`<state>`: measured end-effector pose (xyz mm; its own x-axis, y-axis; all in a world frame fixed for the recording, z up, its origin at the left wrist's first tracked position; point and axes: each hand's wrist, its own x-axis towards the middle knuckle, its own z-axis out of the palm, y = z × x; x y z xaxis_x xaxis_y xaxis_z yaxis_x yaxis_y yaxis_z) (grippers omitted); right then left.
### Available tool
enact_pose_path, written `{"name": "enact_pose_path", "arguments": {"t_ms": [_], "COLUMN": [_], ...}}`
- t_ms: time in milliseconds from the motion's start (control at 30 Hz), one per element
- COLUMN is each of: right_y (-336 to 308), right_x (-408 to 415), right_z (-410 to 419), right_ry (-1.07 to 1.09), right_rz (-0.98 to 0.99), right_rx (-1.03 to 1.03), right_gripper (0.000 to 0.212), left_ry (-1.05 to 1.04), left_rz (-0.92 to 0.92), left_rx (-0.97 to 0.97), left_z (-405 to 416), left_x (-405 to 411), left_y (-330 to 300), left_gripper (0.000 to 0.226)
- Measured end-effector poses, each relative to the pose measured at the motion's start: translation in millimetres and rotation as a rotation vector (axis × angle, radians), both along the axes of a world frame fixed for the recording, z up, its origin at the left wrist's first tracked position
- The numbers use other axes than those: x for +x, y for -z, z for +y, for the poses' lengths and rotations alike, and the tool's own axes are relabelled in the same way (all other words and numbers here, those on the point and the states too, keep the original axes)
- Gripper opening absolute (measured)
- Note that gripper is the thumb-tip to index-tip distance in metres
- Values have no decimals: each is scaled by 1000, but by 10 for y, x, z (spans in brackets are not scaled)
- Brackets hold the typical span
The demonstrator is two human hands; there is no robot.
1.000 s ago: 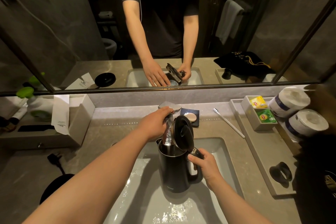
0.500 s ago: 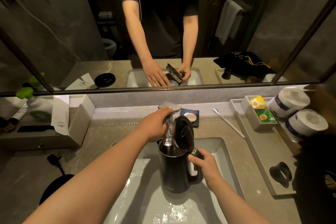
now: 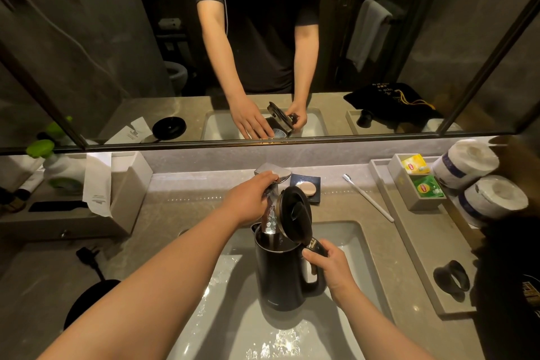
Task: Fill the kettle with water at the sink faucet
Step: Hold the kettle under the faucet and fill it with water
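A black electric kettle (image 3: 282, 275) stands upright in the white sink basin (image 3: 347, 245), its lid (image 3: 295, 212) hinged open and tipped up. My right hand (image 3: 330, 267) grips the kettle's handle. The chrome faucet (image 3: 270, 212) slants down so that its spout sits just above the kettle's open mouth. My left hand (image 3: 248, 199) is closed over the faucet's lever at the top. Whether water is running I cannot tell; the spout's tip is partly hidden by the lid.
The kettle's round black base (image 3: 87, 301) and plug lie on the counter at the left. A soap dish (image 3: 305, 188), a toothbrush (image 3: 368, 197), a tea-bag box (image 3: 418, 181), toilet rolls (image 3: 479, 181) and a tray (image 3: 423, 272) lie to the right. A tissue box (image 3: 117, 184) is at the left.
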<state>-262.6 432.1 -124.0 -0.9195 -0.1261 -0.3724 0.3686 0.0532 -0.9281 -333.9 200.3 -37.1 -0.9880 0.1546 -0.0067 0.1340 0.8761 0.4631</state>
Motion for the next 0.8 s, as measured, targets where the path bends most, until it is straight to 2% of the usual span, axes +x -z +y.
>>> {"name": "enact_pose_path", "arguments": {"t_ms": [600, 800], "right_y": [14, 19], "right_x": [-5, -1], "right_z": [5, 15], "right_ry": [10, 4], "right_rz": [-7, -9], "right_rx": [1, -9], "right_gripper": [7, 21], "left_ry": [-3, -13], "left_rz": [-4, 2], "left_rx": [15, 18], "left_z": [-5, 6], "left_x": [-7, 9], "left_y": [13, 2], "left_gripper": [58, 59]}}
